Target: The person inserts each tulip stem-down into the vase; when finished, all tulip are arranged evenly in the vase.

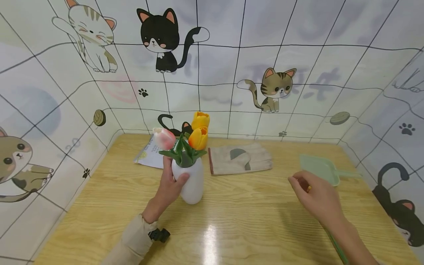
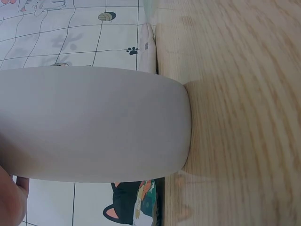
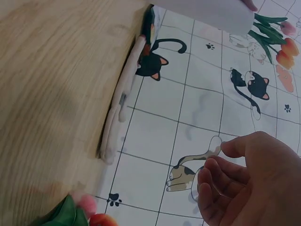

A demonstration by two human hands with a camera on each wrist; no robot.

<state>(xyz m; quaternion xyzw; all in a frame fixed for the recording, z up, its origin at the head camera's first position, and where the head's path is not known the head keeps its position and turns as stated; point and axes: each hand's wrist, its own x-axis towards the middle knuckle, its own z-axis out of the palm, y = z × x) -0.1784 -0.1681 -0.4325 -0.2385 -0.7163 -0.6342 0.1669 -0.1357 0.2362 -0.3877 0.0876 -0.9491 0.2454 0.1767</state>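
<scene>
A white vase point(image 1: 193, 184) stands upright on the table. My left hand point(image 1: 172, 184) grips its upper side, thumb across the front. In the vase are a pink-and-white tulip point(image 1: 164, 138) and two yellow-orange tulips point(image 1: 198, 138) with green leaves. My right hand point(image 1: 316, 197) hovers over the table on the right, its fingers loosely bent and nothing visible between them. Beneath it, mostly hidden, lie more tulips: a green stem point(image 1: 336, 244) shows beside the forearm, and green leaves point(image 3: 61, 213), a pink bloom point(image 3: 86, 205) and an orange bloom point(image 3: 103, 220) show in the right wrist view.
Beige gloves point(image 1: 243, 159) lie flat behind the vase, to its right. A printed packet point(image 1: 149, 154) lies behind the left hand. Toward the right back is a pale green dustpan-like scoop point(image 1: 319, 167). A cat-patterned wall covering point(image 1: 218, 66) encloses the table's back and sides.
</scene>
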